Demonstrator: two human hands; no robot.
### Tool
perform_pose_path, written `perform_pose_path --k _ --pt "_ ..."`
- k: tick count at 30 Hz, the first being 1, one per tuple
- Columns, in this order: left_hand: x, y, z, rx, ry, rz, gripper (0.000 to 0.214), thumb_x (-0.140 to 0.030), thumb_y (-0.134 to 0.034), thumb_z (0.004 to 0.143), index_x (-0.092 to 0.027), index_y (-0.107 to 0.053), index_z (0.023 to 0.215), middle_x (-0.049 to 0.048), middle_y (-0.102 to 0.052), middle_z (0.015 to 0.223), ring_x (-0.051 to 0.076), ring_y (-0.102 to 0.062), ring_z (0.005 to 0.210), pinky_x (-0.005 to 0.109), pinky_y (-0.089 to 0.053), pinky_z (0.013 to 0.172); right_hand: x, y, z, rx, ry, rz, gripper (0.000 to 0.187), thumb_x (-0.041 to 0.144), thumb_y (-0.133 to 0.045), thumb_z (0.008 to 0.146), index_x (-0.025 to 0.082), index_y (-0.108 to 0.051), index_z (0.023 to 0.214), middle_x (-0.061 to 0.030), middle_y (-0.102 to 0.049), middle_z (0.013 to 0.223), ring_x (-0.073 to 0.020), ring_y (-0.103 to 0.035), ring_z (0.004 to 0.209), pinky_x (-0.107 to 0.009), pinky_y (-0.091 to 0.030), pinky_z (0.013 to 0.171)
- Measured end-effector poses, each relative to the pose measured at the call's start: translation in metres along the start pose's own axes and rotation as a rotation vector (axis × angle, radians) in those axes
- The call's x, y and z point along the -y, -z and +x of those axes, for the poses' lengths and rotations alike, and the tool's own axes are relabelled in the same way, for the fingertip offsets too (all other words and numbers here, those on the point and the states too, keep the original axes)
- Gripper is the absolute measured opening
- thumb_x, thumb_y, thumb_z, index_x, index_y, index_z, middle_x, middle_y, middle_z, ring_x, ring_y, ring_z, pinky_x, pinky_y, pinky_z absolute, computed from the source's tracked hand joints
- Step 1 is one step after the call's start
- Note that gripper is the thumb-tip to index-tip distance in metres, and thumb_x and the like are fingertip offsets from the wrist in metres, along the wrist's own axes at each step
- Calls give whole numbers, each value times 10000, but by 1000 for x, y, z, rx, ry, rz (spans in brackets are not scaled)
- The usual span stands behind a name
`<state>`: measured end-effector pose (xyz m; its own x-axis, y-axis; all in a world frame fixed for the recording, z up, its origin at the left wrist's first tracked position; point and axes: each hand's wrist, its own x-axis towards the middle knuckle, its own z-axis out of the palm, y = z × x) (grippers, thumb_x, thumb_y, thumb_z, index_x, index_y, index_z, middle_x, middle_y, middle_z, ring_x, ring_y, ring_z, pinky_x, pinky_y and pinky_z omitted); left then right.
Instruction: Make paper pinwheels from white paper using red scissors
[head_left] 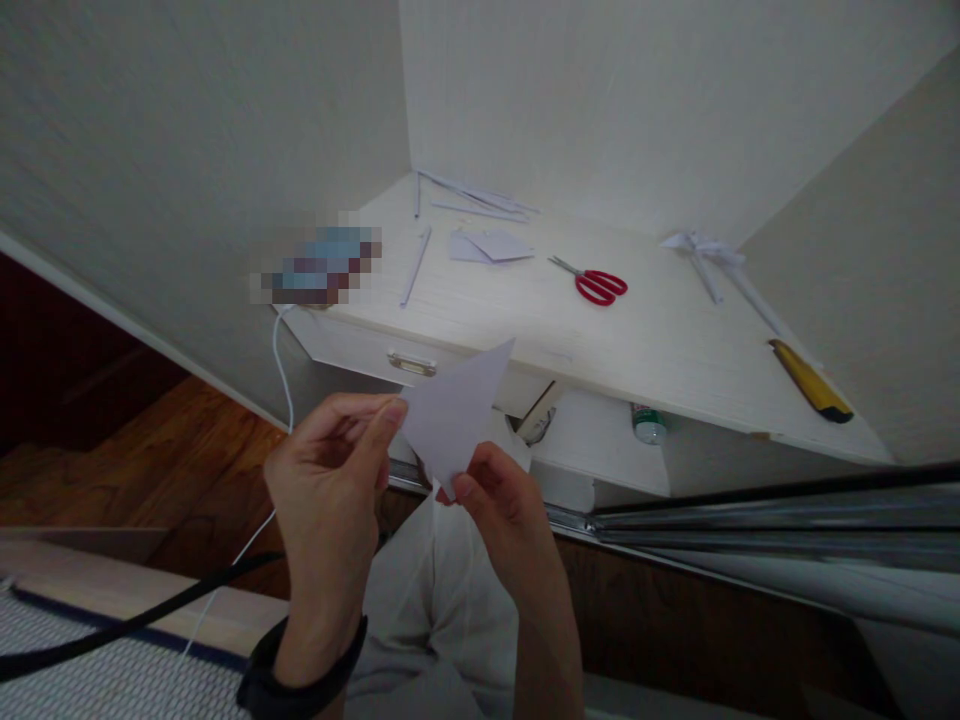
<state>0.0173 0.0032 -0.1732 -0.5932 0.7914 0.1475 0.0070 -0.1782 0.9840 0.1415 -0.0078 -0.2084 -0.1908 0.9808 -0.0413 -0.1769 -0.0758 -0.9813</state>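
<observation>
Between my two hands is a piece of white paper (pixel 459 408), held up over my lap and in front of the desk's drawer edge. It tapers to a pointed tip at the upper right. My left hand (pixel 337 460) pinches its left corner between thumb and fingers. Near the bottom corner, my right hand (pixel 504 510) grips it the same way. On the desk beyond lie folded paper pieces (pixel 491 246), a pair of red-handled scissors (pixel 596 284) and a thin rolled paper stick (pixel 416 267).
More paper sticks (pixel 480 197) lie against the back wall. A paper construction (pixel 705 255) and a yellow utility knife (pixel 810 382) are at the right. A pixelated object (pixel 322 265) with a white cable (pixel 283 365) sits at the left. A bottle (pixel 649 424) stands on the shelf below.
</observation>
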Motion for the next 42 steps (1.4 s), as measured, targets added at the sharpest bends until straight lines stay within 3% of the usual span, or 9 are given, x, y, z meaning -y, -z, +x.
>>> perform_pose_path --k 6,12,17,24,28,31,35,38,42 --pt "4 1 7 95 99 -27 67 -166 -720 718 -193 -677 675 -83 -507 483 45 -383 392 157 -280 354 0 9 2 -167 15 -74 105 269 -603 856 214 -605 766 39 -576 643 -128 -561 601 -258 -434 613" --pt "8 9 21 482 287 -5 138 -170 -752 659 -203 -694 780 -57 -605 517 80 -512 414 151 -380 365 9 30 1 -273 113 -309 128 260 -551 893 216 -621 795 15 -583 723 -156 -540 721 -283 -391 681" --pt "13 11 21 681 285 25 55 -167 -733 671 -217 -738 694 -5 -705 601 132 -636 520 197 -511 474 21 39 -3 -236 235 -452 151 210 -521 893 214 -602 765 4 -549 760 -164 -531 747 -288 -398 687" --pt "17 4 12 629 256 19 65 -200 -750 687 -217 -720 631 4 -720 582 144 -663 518 205 -505 483 20 26 0 -442 258 -43 65 273 -662 828 236 -621 793 40 -576 684 -137 -528 632 -247 -398 586" --pt "23 1 11 582 166 33 50 -200 -770 671 -209 -726 650 16 -740 632 180 -699 583 261 -559 563 19 23 0 -551 323 1 85 232 -672 814 233 -630 740 41 -586 652 -134 -534 620 -245 -402 583" --pt "23 1 12 418 62 25 112 -203 -762 712 -225 -734 818 16 -768 868 186 -717 827 299 -572 794 18 31 -2 -585 333 -118 72 222 -668 826 232 -660 755 27 -612 687 -153 -564 670 -266 -419 630" --pt "11 5 8 139 -367 224 357 -183 -719 786 -251 -658 1131 38 -658 1231 222 -573 1202 396 -415 1077 15 38 -5 -482 328 -339 109 188 -634 861 231 -687 775 20 -630 735 -160 -574 730 -281 -420 689" --pt "3 6 3 376 -535 508 278 -201 -704 802 -251 -669 1074 40 -690 1143 244 -599 1120 416 -430 1015 17 34 -4 -379 333 -430 135 147 -638 855 221 -691 754 16 -642 735 -158 -583 729 -278 -427 690" --pt "3 4 -1 612 -484 667 81 -185 -640 832 -239 -686 794 14 -726 827 230 -655 829 396 -466 828 24 27 -5 -248 347 -504 185 128 -614 881 223 -724 766 6 -643 756 -154 -596 744 -271 -432 689"
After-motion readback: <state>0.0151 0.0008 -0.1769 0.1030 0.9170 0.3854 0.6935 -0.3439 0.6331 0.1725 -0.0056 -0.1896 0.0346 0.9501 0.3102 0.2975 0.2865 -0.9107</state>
